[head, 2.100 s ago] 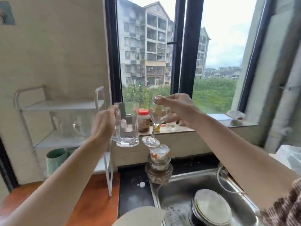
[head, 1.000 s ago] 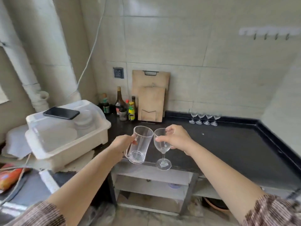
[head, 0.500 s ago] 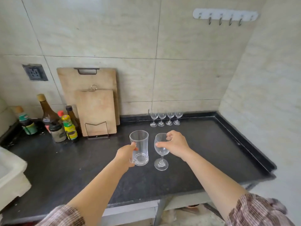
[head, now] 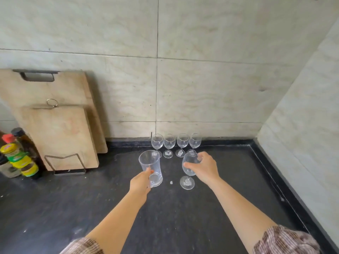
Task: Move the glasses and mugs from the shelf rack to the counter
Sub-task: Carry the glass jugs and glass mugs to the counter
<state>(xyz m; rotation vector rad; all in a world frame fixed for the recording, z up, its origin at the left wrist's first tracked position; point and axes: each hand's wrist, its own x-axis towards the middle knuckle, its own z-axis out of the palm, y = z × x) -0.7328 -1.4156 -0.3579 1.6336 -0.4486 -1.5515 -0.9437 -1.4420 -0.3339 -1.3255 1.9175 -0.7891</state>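
Observation:
My left hand point(head: 140, 184) grips the handle of a clear glass mug point(head: 150, 166), which is upright just over the black counter point(head: 73, 208). My right hand point(head: 205, 168) holds the bowl of a clear wine glass point(head: 189, 171); its foot is at or just above the counter. Behind them, several wine glasses point(head: 176, 144) stand in a row against the back wall. The shelf rack is out of view.
Two wooden cutting boards point(head: 58, 136) lean on the wall at the left in a wire stand. Sauce bottles point(head: 18, 154) stand at the far left. A tiled side wall point(head: 302, 134) bounds the counter on the right. A small white speck point(head: 171, 182) lies between mug and glass.
I turned from the window rack to the counter, carrying mug and wine glass. Both hands have moved forward and down toward the row of wine glasses at the back.

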